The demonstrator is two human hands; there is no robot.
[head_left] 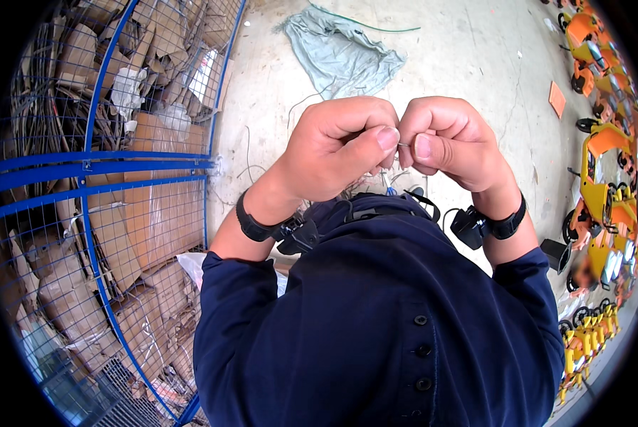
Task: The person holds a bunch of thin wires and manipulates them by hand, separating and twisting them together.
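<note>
Left hand (340, 146) curled tight, thumb and index pinching a thin wire (404, 145); right hand (456, 142) same, knuckles rounded, fists nearly touching. Wire at upper centre of frame, short bit showing between thumbtips, dull; exact material can't tell. Black straps (249, 220) on both wrists, boxy black units (299, 238) attached. Navy shirt (347, 320), woven, round buttons, fills lower centre. Top centre: crumpled grey-green cloth (344, 60) on smooth pale floor (476, 43). Left: blue mesh cage (148, 167), rectangular grid, creased brown cardboard (166, 220) behind it. Right edge: yellow and orange bikes (597, 171), curved frames, round black wheels.
</note>
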